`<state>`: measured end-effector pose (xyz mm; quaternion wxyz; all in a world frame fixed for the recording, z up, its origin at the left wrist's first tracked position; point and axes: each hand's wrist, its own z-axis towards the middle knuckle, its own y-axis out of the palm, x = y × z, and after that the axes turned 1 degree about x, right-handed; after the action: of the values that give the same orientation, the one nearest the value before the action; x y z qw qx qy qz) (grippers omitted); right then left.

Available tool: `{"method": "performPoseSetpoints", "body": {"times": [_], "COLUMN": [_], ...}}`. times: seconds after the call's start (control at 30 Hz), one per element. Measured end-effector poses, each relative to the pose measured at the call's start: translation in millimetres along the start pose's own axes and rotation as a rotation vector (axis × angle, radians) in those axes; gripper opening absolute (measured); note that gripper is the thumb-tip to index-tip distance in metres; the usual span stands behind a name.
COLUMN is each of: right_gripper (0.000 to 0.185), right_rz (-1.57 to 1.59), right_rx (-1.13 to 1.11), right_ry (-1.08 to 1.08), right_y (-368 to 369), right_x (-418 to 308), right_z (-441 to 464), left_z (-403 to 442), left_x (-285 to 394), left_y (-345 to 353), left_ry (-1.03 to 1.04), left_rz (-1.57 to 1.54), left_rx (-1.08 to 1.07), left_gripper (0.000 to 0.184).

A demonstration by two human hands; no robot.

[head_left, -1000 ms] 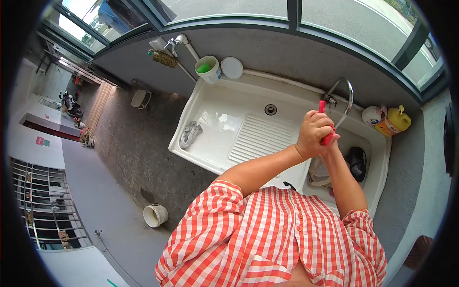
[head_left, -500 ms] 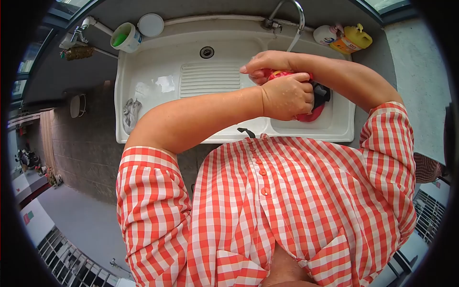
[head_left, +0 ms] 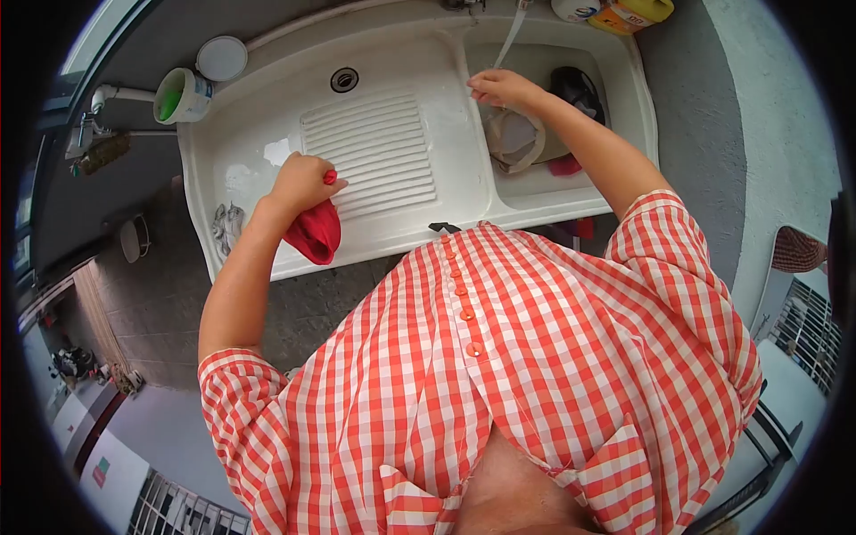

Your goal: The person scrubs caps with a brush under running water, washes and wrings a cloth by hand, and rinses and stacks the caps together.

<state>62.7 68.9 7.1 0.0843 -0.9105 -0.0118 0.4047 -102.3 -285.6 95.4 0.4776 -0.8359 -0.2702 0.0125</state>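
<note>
My left hand (head_left: 303, 183) is closed around a red cloth (head_left: 314, 234), which hangs down beside the ribbed washboard (head_left: 370, 152) moulded into the sink. My right hand (head_left: 501, 89) is over the right basin, next to the stream of running water (head_left: 510, 36). Its fingers are loosely bent, with nothing visible in them. Below it in the basin lie a beige, round-edged item (head_left: 517, 141), a black item (head_left: 578, 89) and a pinkish-red piece (head_left: 565, 165), partly hidden by my right forearm.
The white sink (head_left: 450, 116) has a drain (head_left: 344, 80) on its left side. Grey wet cloth (head_left: 228, 227) lies at the left edge. A white bucket (head_left: 183, 95) and a round lid (head_left: 222, 59) stand at the back left; a yellow bottle (head_left: 629, 14) is at the back right.
My hands were together over the right basin on a red bundle. My left hand has moved left with the red cloth; my right hand has separated and stays near the water.
</note>
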Motion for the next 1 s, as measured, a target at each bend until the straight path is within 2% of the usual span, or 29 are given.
{"method": "performPoseSetpoints", "body": {"times": [0.03,0.1,0.13,0.17,0.2,0.27,0.3,0.33,0.4,0.43,0.5,0.53,0.6,0.67,0.7,0.73,0.77,0.8,0.87,0.9,0.93,0.97,1.0], "right_gripper": [0.036,0.029,0.024,0.024,0.028,0.038,0.043,0.046,0.047,0.046,0.038,0.038,0.029,0.023,0.027,0.027,0.032,0.038,0.041,0.039,0.038,0.028,0.028], "right_rz": [-0.056,-0.049,-0.039,-0.178,-0.080,0.191,0.369,0.611,1.116,1.383,1.514,1.530,1.116,0.666,0.503,0.501,0.246,-0.015,-0.018,0.006,0.033,0.034,0.039], "right_rx": [-0.001,0.180,0.125,0.253,0.266,0.262,0.236,0.331,0.513,0.602,0.675,0.678,0.653,0.658,0.598,0.599,0.660,0.712,0.679,0.656,0.627,0.588,0.593], "right_ry": [0.077,0.276,0.404,0.622,0.725,0.859,0.916,0.898,0.851,0.819,0.640,0.643,0.383,0.110,0.107,0.104,-0.100,-0.304,-0.342,-0.417,-0.490,-0.497,-0.504], "right_y": [-40.8,-69.7,-89.3,-85.2,-81.3,-75.5,-56.2,-34.0,4.8,13.4,32.3,37.5,25.1,7.7,0.4,-1.3,-1.1,-2.6,-12.2,-12.9,-12.1,13.4,20.8], "right_x": [52.1,154.0,204.0,227.7,248.4,284.0,288.0,279.9,254.2,247.3,241.3,233.5,168.8,130.0,111.1,97.2,81.5,65.1,39.2,26.9,14.5,-9.8,-14.5], "right_z": [-2.3,-27.8,-40.0,-54.9,-71.9,-78.2,-78.4,-71.9,-41.8,-19.6,9.8,15.5,-0.3,-21.0,-36.9,-49.3,-59.5,-68.3,-91.0,-97.6,-104.5,-100.9,-99.9], "left_z": [-3.1,-28.3,-36.7,-40.8,-39.8,-20.0,-19.8,-14.7,-3.9,4.4,23.5,34.7,51.7,73.9,87.2,102.5,116.3,130.0,158.2,169.1,178.6,174.8,180.2], "left_x": [-7.7,-16.4,-10.8,-5.5,0.2,25.0,34.1,44.6,66.5,79.3,97.7,103.8,113.7,119.3,120.9,124.7,124.5,122.8,138.9,147.1,155.6,138.6,138.8], "left_y": [20.1,44.5,51.8,54.8,53.6,49.9,45.5,43.4,44.1,42.9,43.5,45.8,43.1,40.1,44.4,51.4,55.0,55.8,52.5,50.4,49.5,53.0,50.5], "left_ry": [-0.015,-0.014,-0.057,-0.100,-0.096,-0.188,-0.230,-0.235,-0.203,-0.132,-0.028,0.004,0.012,0.038,0.039,0.016,-0.005,0.004,-0.214,-0.283,-0.271,-0.349,-0.423], "left_rz": [0.036,0.062,0.104,0.143,0.145,-0.114,-0.276,-0.268,-0.662,-0.636,-0.641,-0.680,-0.698,-0.860,-0.865,-1.105,-1.345,-1.344,-1.880,-2.022,-2.015,-2.191,-2.357], "left_rx": [-0.009,-0.045,0.146,0.335,0.323,0.567,0.551,0.539,0.444,0.427,0.361,0.320,0.285,0.219,0.222,0.166,0.104,0.108,-0.070,-0.132,-0.124,-0.210,-0.291], "left_gripper": [0.031,0.035,0.037,0.041,0.041,0.040,0.034,0.034,0.030,0.027,0.025,0.024,0.023,0.025,0.025,0.031,0.037,0.037,0.049,0.055,0.055,0.056,0.057]}}
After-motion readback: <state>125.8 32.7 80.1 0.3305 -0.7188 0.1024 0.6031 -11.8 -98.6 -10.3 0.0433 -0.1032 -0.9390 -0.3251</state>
